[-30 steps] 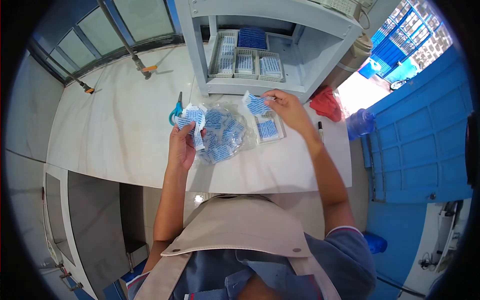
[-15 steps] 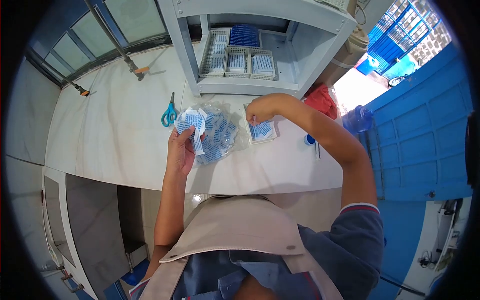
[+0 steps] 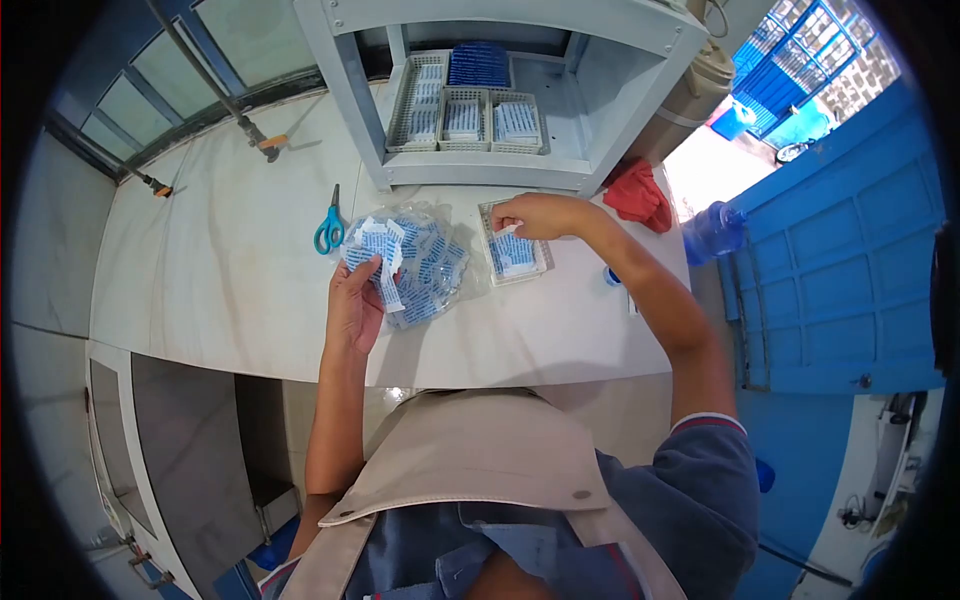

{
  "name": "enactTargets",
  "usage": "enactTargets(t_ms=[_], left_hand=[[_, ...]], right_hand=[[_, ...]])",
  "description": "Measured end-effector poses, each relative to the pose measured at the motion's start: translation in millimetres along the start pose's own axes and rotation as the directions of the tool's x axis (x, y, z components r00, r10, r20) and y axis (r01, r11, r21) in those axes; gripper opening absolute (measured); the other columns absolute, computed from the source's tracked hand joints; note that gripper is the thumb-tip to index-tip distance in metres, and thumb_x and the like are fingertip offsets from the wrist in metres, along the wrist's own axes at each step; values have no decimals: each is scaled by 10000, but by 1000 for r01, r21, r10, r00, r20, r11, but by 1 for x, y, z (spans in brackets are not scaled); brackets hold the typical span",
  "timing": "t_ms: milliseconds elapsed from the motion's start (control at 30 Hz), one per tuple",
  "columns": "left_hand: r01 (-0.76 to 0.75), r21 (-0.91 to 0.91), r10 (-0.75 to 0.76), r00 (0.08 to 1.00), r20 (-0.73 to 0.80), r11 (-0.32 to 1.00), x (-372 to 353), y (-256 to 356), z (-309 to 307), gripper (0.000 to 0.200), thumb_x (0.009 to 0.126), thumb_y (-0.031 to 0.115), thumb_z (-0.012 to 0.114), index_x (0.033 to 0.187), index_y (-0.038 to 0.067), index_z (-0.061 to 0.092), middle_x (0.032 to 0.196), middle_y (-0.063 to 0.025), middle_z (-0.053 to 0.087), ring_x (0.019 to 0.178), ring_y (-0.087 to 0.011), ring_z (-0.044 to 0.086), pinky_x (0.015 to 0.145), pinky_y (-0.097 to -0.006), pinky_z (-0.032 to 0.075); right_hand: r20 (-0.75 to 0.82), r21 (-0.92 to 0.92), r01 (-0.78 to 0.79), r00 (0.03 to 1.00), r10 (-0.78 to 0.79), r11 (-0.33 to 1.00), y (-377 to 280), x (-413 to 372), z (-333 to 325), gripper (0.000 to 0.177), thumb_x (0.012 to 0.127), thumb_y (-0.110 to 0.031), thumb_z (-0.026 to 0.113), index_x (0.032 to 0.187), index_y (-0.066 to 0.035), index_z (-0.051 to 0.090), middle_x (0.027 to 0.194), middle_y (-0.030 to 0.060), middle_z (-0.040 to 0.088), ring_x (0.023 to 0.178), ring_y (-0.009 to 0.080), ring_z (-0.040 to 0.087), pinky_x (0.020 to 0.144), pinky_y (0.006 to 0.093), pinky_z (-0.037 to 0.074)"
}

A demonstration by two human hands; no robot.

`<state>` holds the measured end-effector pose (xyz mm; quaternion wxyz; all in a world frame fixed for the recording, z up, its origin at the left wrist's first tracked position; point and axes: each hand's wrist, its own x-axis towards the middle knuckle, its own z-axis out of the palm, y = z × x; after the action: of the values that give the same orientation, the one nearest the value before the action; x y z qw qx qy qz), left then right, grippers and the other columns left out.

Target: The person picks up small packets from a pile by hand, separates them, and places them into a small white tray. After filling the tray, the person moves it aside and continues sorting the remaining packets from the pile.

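A bunch of small white sachets with blue print [image 3: 381,243] is pinched between the thumb and fingers of my left hand [image 3: 354,300]. Under and beside them lies a clear plastic bag [image 3: 436,272] full of similar sachets. My right hand [image 3: 536,214] is over the far part of a small white basket [image 3: 543,264], its fingers closed on a white sachet [image 3: 510,229] that shows only in part. More blue-printed sachets [image 3: 517,258] lie in that basket, below my fingers. Teal-handled scissors [image 3: 329,234] rest left of the bag, blades pointing away.
A grey metal shelf [image 3: 480,176] stands at the back of the white countertop [image 3: 230,290], holding white baskets [image 3: 415,140] of sachets and a blue stack [image 3: 478,66]. A red cloth [image 3: 638,197] and a blue bottle cap [image 3: 611,277] are on the right, near a large blue water bottle [image 3: 713,233].
My right hand has shifted slightly away from me over the basket, its forearm lower, and more sachets show below it. My left hand still holds its bunch. The whole view has shifted a little.
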<state>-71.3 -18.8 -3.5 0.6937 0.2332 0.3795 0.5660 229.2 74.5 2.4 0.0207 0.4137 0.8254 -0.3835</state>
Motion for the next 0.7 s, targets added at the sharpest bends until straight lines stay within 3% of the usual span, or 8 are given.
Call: enactTargets(t_ms=[167,233,467,533,667,700], left_hand=[[23,-31,-22,999,28,999,2,-5,5,207,856,20,581,1061,44,558,952,-58,650,808,-148,645,728,-303,555],[22,-19,-22,999,24,1000,0,-5,7,208,856,21,582,1061,43,557,952,-59,650,807,-148,646,727,-301,555],[32,7,-32,999,-14,999,-6,0,7,216,862,19,571,1076,35,548,957,-62,649,812,-146,646,723,-295,555],[26,4,-26,1000,-13,1000,-5,-2,6,218,863,18,570,1079,34,546,961,-62,648,817,-146,645,723,-293,556],[14,17,-14,1000,-15,1000,-5,-2,8,225,862,11,570,1083,36,543,968,-58,645,827,-146,644,724,-291,560],[16,16,-16,1000,-14,1000,-4,-3,8,225,862,11,570,1083,36,543,968,-58,645,827,-146,644,724,-291,560]], right_hand=[[46,-187,117,993,-110,975,-1,1,4,281,782,31,550,1047,-61,546,1050,113,536,1008,286,541,832,370,446],[-12,-210,-44,999,42,977,-16,-4,4,332,776,47,536,1086,-71,514,1105,109,482,1047,298,522,834,386,443],[-74,-272,-56,997,38,961,-22,-4,16,354,776,73,529,1097,-76,509,1116,107,473,1046,308,534,821,392,446],[-149,-269,84,981,-128,959,-7,2,25,341,762,78,536,1070,-67,535,1086,99,482,991,296,551,810,376,452],[-157,-224,48,984,-84,973,-5,-6,29,372,750,70,556,1095,-69,557,1082,86,493,994,274,531,830,356,437],[-240,-351,56,960,-147,935,-6,-10,32,365,741,58,559,1082,-70,578,1056,95,502,1018,278,507,846,368,419]])
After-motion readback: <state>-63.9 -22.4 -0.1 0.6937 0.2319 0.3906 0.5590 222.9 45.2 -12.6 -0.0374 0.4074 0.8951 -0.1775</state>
